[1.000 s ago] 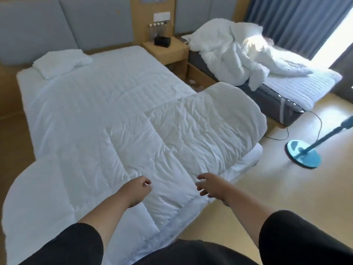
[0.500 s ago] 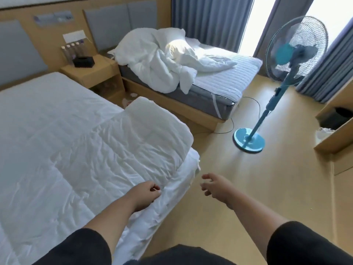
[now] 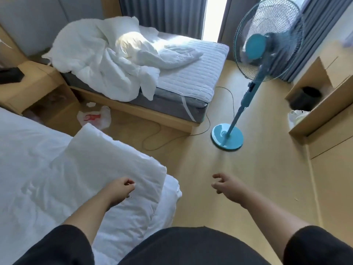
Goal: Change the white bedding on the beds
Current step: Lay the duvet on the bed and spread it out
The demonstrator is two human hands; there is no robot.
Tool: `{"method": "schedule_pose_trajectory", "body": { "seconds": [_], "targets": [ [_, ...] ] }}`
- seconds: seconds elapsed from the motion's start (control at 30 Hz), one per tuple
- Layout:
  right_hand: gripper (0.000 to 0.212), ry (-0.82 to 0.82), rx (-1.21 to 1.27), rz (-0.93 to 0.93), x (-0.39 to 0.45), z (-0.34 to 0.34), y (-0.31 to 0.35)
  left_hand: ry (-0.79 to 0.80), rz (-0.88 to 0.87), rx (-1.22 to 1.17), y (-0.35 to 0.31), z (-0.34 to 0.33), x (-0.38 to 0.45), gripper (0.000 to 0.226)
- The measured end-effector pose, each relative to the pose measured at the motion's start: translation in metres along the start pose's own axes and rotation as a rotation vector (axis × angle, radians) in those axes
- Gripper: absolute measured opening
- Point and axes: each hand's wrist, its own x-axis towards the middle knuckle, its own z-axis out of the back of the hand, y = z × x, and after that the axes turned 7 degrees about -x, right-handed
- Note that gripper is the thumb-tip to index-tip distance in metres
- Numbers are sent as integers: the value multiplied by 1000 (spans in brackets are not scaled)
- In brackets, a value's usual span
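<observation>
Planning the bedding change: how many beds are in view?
2. The near bed lies lower left under the left hand; the far bed stands by the curtains. Others may be out of frame.

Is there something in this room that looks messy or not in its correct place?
Yes. A crumpled plastic bag and a paper scrap lie on the floor between the beds. White bedding is heaped untidily on the far bed, and the fan's cord trails loose across the floor.
</observation>
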Motion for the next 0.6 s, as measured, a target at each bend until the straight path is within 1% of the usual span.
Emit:
{"method": "schedule_pose_trajectory", "body": {
  "seconds": [0.13, 0.27, 0.33, 0.43, 0.53, 0.6],
  "targets": [
    [43, -4, 78, -43, 49, 58, 3, 5, -84, 21, -89, 9, 74, 10],
    [41, 13, 112, -75, 125, 112, -2, 4, -68, 3, -150, -10, 144, 11],
    [41, 26, 62, -44, 170, 143, 4, -24, -44, -19, -171, -24, 175, 11],
    [39, 38, -69, 25, 240, 199, 31, -106, 33, -107, -195, -42, 210, 10],
    [35, 109, -213, 51, 294, 249, 69, -111, 118, -170, -223, -56, 225, 12],
    [36, 155, -285, 107, 330, 270, 97, -151, 147, -234, -236, -57, 230, 13]
  ]
}}
